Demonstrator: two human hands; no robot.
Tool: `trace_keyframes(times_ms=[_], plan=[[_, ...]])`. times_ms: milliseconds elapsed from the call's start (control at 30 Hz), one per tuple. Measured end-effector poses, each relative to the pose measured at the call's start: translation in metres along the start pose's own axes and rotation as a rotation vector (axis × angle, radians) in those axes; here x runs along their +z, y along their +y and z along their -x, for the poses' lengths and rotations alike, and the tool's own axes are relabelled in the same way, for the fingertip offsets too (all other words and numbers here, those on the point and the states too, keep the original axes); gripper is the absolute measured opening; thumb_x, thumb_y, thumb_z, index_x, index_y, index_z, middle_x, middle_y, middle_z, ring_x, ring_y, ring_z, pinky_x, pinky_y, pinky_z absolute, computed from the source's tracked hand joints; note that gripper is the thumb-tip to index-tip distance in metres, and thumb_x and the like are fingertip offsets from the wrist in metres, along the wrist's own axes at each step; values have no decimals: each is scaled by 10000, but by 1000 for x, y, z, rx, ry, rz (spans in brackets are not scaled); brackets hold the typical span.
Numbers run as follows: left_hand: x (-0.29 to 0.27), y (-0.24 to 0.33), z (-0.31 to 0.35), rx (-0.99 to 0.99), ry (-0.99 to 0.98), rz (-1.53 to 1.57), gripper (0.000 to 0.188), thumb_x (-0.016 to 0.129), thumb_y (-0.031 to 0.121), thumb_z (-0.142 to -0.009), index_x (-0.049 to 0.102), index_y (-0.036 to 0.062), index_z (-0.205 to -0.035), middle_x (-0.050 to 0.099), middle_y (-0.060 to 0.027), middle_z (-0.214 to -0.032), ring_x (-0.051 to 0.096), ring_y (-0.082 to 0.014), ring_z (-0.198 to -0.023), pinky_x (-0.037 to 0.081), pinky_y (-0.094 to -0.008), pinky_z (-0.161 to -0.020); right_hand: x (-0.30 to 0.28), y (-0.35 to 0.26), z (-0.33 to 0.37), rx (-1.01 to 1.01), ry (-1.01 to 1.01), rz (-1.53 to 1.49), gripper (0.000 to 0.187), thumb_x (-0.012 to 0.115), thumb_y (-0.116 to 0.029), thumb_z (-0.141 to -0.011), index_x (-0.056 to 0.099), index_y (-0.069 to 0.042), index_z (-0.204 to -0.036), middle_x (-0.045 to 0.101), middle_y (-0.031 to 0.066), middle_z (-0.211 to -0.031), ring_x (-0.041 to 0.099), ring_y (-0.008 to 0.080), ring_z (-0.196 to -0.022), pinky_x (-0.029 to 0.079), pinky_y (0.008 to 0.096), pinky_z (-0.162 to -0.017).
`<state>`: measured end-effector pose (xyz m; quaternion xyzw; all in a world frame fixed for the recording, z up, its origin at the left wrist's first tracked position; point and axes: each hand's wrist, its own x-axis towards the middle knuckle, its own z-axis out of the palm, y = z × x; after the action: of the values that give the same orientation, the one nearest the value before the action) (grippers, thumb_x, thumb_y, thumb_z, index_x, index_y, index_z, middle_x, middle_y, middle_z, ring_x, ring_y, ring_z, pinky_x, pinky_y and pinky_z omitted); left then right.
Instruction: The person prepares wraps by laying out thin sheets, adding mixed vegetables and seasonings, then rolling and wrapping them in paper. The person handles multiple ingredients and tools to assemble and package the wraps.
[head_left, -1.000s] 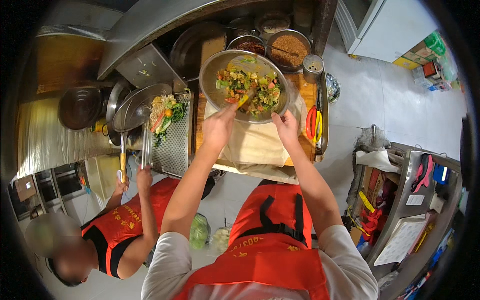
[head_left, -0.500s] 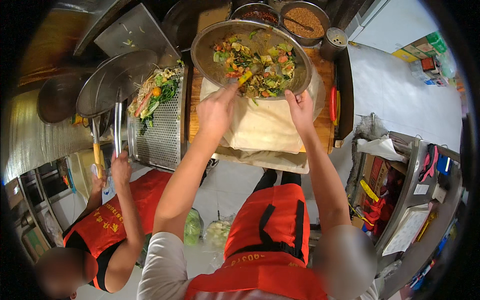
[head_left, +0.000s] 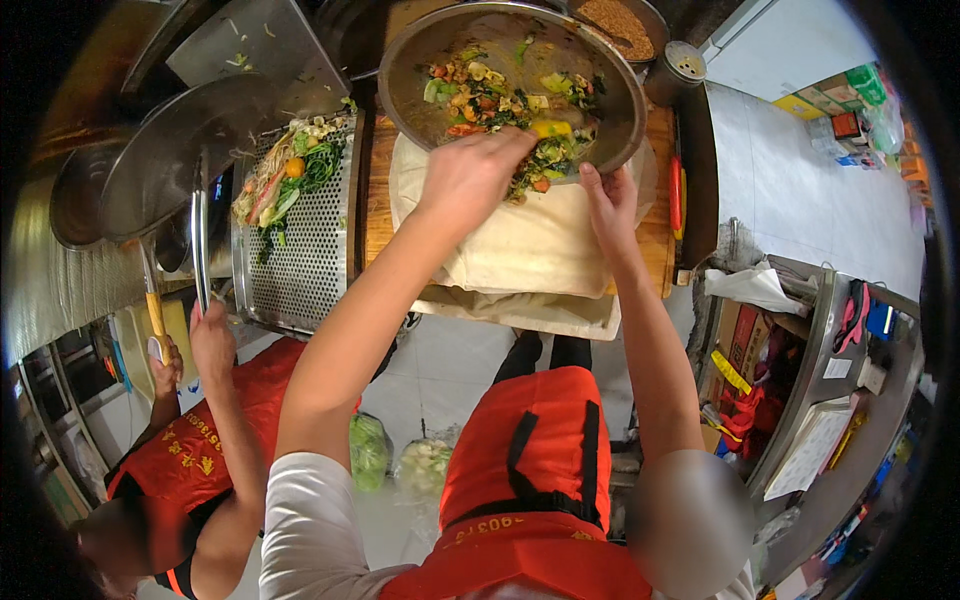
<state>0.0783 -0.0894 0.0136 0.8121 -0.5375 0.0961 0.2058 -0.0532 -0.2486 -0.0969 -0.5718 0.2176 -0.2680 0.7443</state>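
A big steel bowl (head_left: 420, 90) of mixed chopped vegetables (head_left: 500, 100) is tilted toward me over a pale flat sheet (head_left: 520, 245) lying on a wooden board (head_left: 378, 200). My left hand (head_left: 470, 175) reaches over the bowl's near rim, fingers curled into the vegetables. My right hand (head_left: 612, 205) grips the near right rim of the bowl from below. Both forearms run up from my red apron.
A perforated steel tray (head_left: 300, 260) with more vegetables (head_left: 295, 170) sits left of the board. A co-worker in red at the lower left holds long handles (head_left: 200, 250) of a wok (head_left: 170, 160). A shaker (head_left: 675, 70), a bowl of brown grains (head_left: 620, 20) and a cluttered cart (head_left: 830, 400) lie on the right.
The bowl now sits closer and larger in view. My left hand has dug further into the vegetables at the near rim. My right hand stays on the rim.
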Motion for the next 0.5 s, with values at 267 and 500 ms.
trace_keyframes(times_ms=[267,500], plan=[[-28,-7,43,-49,-94,-48,347,674,60,-769,705,107,-1111,716,-65,-1096,718,-217,-821,590,-323,-682,0,-1,0,-2,16,-11,206,633,-150,-968,597,-12,-1117,606,-18,-958,513,57,-845,426,225,-748],[-19,14,74,-241,-72,-6,274,634,20,-812,708,59,-1073,720,-100,-1051,712,-254,-789,582,-344,-663,3,0,2,-60,1,-6,212,608,-132,-978,595,2,-1142,614,-18,-975,514,53,-854,423,218,-752]])
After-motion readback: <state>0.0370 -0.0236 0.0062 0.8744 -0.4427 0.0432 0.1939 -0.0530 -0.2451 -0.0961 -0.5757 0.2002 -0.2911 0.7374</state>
